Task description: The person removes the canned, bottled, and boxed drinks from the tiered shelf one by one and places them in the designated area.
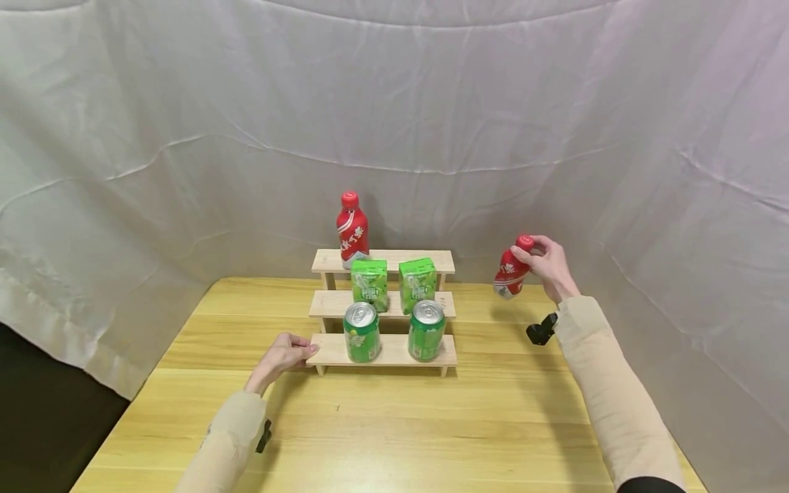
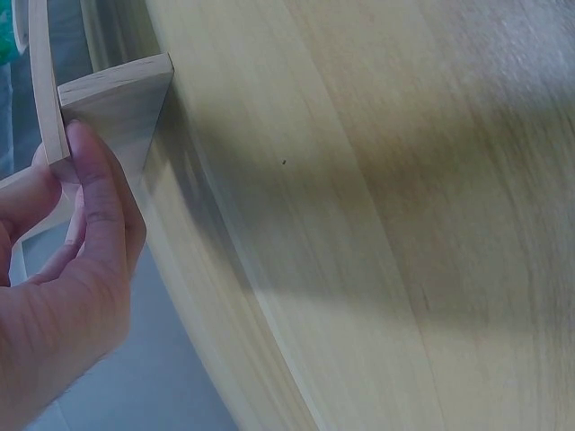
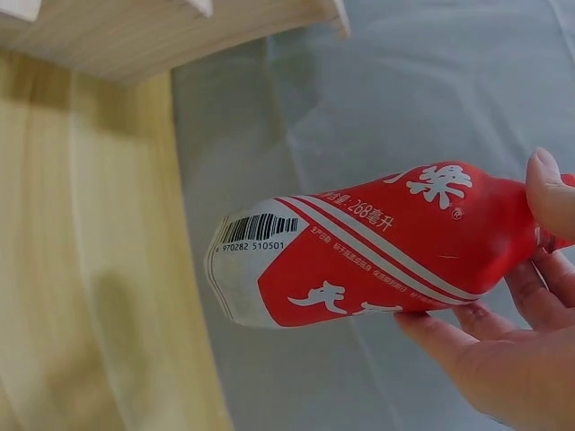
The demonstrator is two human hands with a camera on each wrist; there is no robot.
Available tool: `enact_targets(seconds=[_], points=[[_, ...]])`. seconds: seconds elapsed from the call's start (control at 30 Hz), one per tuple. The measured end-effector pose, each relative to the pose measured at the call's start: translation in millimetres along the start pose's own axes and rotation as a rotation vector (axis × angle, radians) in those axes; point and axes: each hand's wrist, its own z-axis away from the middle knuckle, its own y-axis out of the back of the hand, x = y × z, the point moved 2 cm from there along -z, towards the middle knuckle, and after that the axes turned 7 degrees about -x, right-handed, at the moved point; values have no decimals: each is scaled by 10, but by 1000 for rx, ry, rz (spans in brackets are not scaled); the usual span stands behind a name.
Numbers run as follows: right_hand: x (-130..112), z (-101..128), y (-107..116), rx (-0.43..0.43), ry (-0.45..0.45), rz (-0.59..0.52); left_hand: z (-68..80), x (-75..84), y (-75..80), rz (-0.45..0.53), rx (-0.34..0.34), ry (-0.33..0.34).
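My right hand (image 1: 545, 263) grips a small red bottle (image 1: 510, 272) near its cap, holding it tilted in the air right of the wooden three-step shelf (image 1: 382, 350). In the right wrist view the bottle (image 3: 368, 247) shows a white base with a barcode, and my fingers (image 3: 503, 346) curl round its neck. My left hand (image 1: 285, 355) holds the left end of the bottom step; in the left wrist view its fingers (image 2: 94, 193) pinch the board's end (image 2: 112, 99). A second red bottle (image 1: 352, 229) stands on the top step at the left.
Two green cartons (image 1: 370, 284) (image 1: 417, 283) stand on the middle step and two green cans (image 1: 361, 332) (image 1: 427, 330) on the bottom step. The shelf sits on a wooden table (image 1: 394, 424). A white cloth (image 1: 394, 123) hangs behind and at both sides.
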Motion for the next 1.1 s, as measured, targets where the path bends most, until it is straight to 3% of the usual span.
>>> enact_targets(seconds=[0.5, 1.1], points=[[506, 8, 31, 14, -84, 7, -13, 2, 1, -10, 8, -26], [775, 17, 39, 21, -77, 53, -25, -11, 3, -33, 42, 5]])
